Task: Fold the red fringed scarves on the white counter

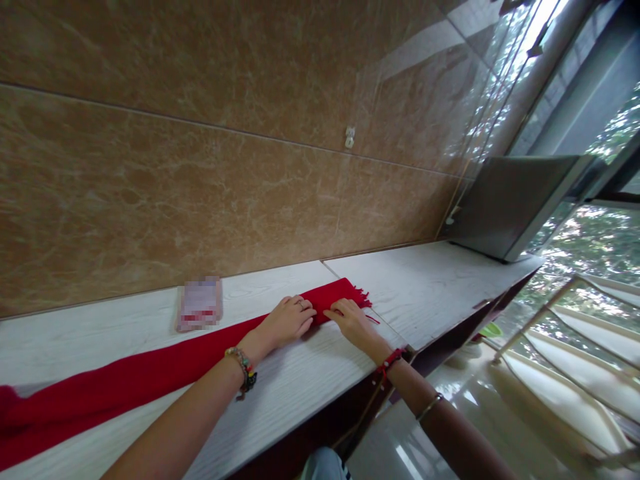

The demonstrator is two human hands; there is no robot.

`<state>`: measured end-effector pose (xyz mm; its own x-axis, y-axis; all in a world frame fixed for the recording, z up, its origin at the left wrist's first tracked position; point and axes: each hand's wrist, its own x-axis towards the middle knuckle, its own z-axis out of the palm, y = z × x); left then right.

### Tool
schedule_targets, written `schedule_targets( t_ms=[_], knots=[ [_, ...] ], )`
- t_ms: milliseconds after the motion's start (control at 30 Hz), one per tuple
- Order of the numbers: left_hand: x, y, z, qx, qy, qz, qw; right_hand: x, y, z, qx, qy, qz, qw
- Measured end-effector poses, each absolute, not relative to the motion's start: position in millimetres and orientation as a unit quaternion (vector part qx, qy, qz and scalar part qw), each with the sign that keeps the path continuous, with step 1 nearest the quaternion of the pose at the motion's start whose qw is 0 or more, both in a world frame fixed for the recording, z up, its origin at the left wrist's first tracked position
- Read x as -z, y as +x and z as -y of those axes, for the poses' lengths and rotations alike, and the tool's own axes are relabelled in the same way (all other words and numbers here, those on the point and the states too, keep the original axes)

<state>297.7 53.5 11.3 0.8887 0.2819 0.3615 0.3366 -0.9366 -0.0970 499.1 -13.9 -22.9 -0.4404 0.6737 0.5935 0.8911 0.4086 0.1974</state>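
Note:
A long red scarf (165,370) lies folded in a narrow strip along the white countertop, its fringed end toward the right. My left hand (287,319) rests over the scarf, fingers bent together and closed on its near edge; a beaded bracelet circles the wrist. Close beside it, nearer the fringe, my right hand (353,321) has its fingertips and thumb closed on the same edge. A red cord bracelet and a metal bangle are on the right arm. Parts of both hands' fingertips are hidden against the cloth.
A small blurred packet (200,303) lies behind the scarf. The white countertop (425,280) runs along a brown tiled wall, with a grey box-shaped appliance (510,203) at its far right. A cream metal rack (565,373) stands on the floor by the window.

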Motion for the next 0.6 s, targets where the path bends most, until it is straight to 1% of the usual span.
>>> schedule_targets(
  t_ms=[167,333,500,600],
  knots=[
    [-14.4,300.6,-54.7,0.168,-0.974,0.13,0.077,25.8,497.6,11.9,0.229,-0.502,0.804,0.222],
    [-18.2,304.5,-55.9,0.16,-0.964,0.184,0.101,29.1,497.5,11.0,0.22,-0.513,0.798,0.228],
    [-21.9,307.2,-55.8,0.166,-0.972,0.136,0.095,31.1,498.3,10.9,0.207,-0.511,0.796,0.252],
    [-23.7,307.4,-57.3,0.167,-0.967,0.159,0.109,31.1,498.0,11.2,0.199,-0.516,0.792,0.258]
  ],
)
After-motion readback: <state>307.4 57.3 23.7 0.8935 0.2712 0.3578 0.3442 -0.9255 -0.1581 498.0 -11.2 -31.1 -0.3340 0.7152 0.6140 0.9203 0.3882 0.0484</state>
